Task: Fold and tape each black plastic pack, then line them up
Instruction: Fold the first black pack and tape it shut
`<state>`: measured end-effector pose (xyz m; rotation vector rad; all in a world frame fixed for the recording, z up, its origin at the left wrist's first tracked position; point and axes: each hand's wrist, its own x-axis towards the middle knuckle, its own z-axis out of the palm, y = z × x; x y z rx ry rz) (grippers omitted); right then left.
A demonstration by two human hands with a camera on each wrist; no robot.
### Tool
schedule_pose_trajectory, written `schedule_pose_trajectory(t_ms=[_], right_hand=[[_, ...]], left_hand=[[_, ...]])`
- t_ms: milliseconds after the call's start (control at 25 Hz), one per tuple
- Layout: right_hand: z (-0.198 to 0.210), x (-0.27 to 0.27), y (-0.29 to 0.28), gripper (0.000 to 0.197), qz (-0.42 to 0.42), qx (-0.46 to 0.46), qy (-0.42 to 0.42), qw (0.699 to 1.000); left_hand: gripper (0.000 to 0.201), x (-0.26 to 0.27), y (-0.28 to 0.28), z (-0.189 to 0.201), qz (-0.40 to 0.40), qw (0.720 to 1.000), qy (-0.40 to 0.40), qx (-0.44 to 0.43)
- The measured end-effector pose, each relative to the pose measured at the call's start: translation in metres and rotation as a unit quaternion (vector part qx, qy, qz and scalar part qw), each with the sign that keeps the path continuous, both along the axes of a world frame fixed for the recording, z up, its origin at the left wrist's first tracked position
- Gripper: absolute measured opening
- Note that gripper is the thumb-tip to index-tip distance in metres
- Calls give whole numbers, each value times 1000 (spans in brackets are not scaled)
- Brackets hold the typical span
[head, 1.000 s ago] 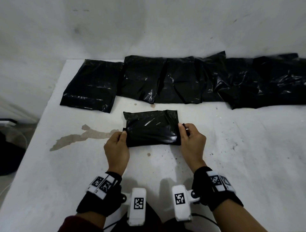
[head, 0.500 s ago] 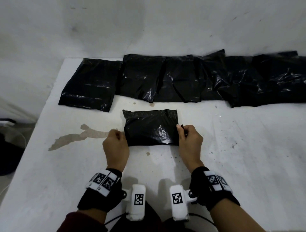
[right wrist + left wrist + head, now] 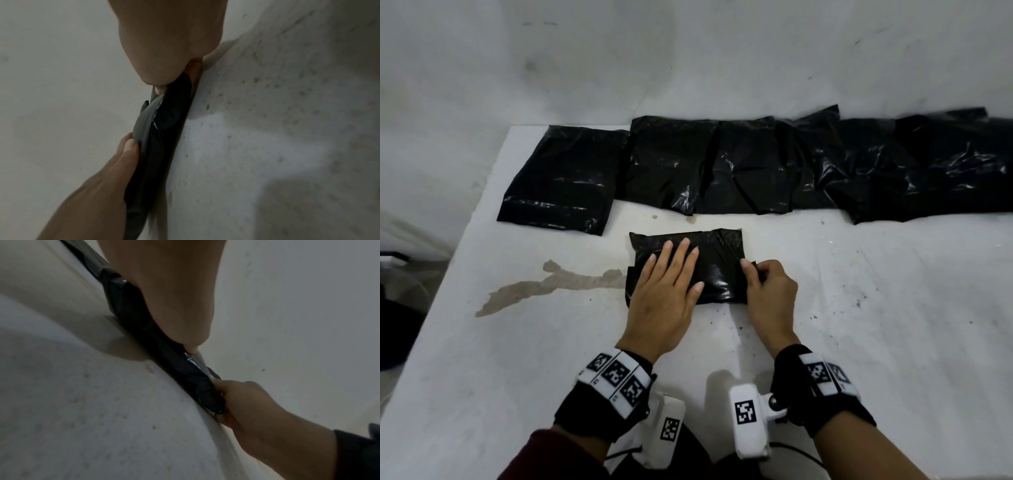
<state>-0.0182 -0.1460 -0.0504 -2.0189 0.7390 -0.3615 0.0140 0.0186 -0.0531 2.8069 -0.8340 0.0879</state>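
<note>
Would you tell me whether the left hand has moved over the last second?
Yes. The left hand went from the pack's left edge, nearest the brown stain, onto its top.

A small folded black plastic pack (image 3: 717, 255) lies flat on the white table (image 3: 859, 325), a glossy, wrinkled rectangle with its long side running left to right. Behind this folded pack, along the table's far edge, a row of larger black plastic packs (image 3: 756, 168) lies flat, crumpled and shiny, their edges overlapping one another. The leftmost pack of that row (image 3: 561, 181) sits slightly skewed, just beside its neighbour.
</note>
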Motion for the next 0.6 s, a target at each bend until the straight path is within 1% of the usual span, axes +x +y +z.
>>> schedule_pose_trajectory(t_ms=[80,120,160,200,240,280,320,360,400,440,480,600], right_hand=[[3,3,-7,28,-34,20,29,999],[6,4,-9,28,-59,23,29,998],[9,5,-11,27,-79,-7,-2,997],[15,4,-9,29,-75,-73,-64,992],[21,4,-3,32,-26,-148,-126,981],[24,3,6,36,59,-212,-163,962],[22,3,15,43,164,-253,-171,938],[19,2,26,52,264,-272,-144,914],[17,1,33,61,339,-275,-93,895],[14,0,37,67,381,-272,-39,883],[8,0,38,70,396,-265,2,879],[-2,0,33,69,372,-245,51,894]], left_hand=[[52,0,0,0,4,1000,-8,-7],[52,0,-2,0,4,1000,-9,-8],[52,0,-3,-1,5,1000,-8,-6],[52,0,-4,-1,8,1000,-7,-2],[52,1,-5,-1,11,1000,-10,-1],[52,2,-6,-1,13,1000,-12,-2],[52,2,-6,-1,12,1000,-11,-1],[52,2,-5,-1,5,1000,-8,-2],[53,1,-5,-1,-6,1000,-5,-3],[53,1,-3,-1,-14,1000,-2,-5],[53,1,-1,-1,-19,1000,3,-9],[54,5,5,-1,-22,998,32,-46]])
